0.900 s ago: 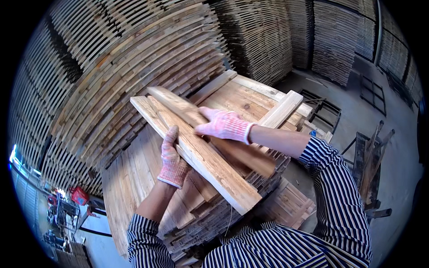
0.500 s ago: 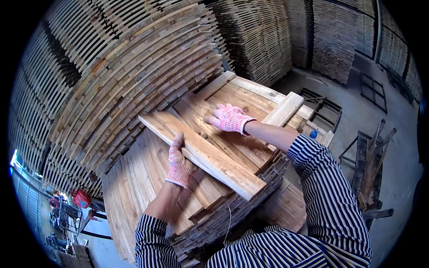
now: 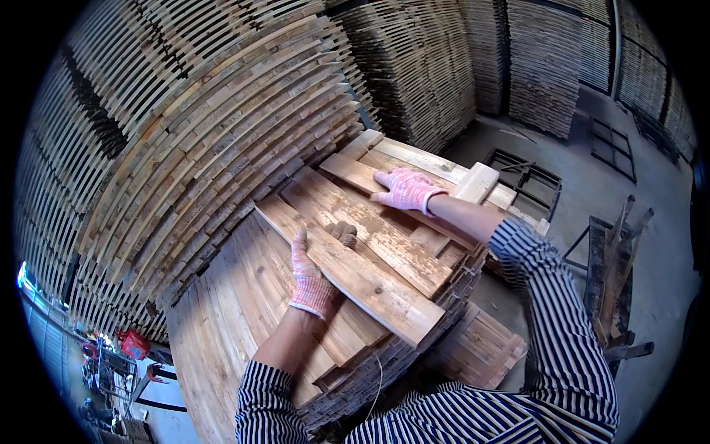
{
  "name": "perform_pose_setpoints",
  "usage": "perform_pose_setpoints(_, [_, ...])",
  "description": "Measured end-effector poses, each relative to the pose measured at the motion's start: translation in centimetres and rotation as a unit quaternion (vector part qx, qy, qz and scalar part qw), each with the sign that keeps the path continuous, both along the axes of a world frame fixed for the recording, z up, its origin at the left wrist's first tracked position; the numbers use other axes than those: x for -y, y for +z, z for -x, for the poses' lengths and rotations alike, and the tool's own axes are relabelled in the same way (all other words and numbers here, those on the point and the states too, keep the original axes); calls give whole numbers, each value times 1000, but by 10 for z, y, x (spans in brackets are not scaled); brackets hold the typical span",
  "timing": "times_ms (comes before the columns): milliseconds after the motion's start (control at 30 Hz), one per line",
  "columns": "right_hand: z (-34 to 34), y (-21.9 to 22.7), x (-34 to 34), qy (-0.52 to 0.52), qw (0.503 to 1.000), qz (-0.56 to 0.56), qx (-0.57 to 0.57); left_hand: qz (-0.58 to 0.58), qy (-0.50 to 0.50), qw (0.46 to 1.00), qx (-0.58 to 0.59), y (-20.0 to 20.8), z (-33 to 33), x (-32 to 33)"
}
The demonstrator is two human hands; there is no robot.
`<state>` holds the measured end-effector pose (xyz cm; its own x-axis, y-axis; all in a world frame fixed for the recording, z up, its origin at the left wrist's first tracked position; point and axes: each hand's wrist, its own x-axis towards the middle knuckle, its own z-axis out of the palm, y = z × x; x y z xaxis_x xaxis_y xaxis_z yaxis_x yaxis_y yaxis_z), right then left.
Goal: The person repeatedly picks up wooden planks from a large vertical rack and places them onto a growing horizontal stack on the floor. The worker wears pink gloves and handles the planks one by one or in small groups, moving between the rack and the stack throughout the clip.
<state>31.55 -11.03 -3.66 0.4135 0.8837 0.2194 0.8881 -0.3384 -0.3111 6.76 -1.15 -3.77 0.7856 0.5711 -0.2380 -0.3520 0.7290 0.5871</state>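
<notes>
My left hand [image 3: 316, 281], in a pink-and-white knit glove, is closed around a wooden board [image 3: 377, 285]. Its thumb lies along the near edge and its dark-coated fingers curl over the far side. My right hand [image 3: 410, 190], gloved alike, spans a second board [image 3: 351, 172] at the far right, its thumb toward the near edge; part of its grip is hidden. Between the hands a rough-faced board [image 3: 362, 233] lies at a slant. All of this is above a stack of flat boards [image 3: 229, 274], whose layered ends show at the front.
A tall wall of stacked slats [image 3: 229, 126] rises behind the boards. A short crosspiece [image 3: 477, 181] lies at the right. Further right are a dark metal frame [image 3: 529, 181] and a rack holding wood pieces [image 3: 610, 274]. A smaller wooden stack [image 3: 481, 348] sits low in front.
My right hand has moved slightly right and now has a board under it. The rough-faced board now lies apart from the board in my left hand, which has shifted a little right.
</notes>
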Motion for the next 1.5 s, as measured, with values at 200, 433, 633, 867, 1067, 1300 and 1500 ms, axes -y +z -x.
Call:
perform_pose_setpoints(200, [29,28,-16,16,997,52,-59,-55,8,998,-21,2,-20,3])
perform_pose_setpoints(433, [73,77,35,165,937,-70,-300,-555,-153,816,-51,33,-17,-8])
perform_pose_setpoints(633, [-15,35,69,-97,991,-11,-94,-883,-42,434,-175,-7,-15,5])
perform_pose_setpoints(867, [-16,-19,23,16,997,-35,-66,-861,-30,457,-221,1,0,6])
perform_pose_setpoints(1067, [-73,-43,21,33,997,53,51,-893,75,306,-321,17,38,72])
perform_pose_setpoints(1300, [-94,-16,55,-8,872,69,484,-690,275,669,16,-16,383,143])
perform_pose_setpoints(1500, [134,6,95,-34,950,-59,305,-39,417,651,-633,-258,607,265])
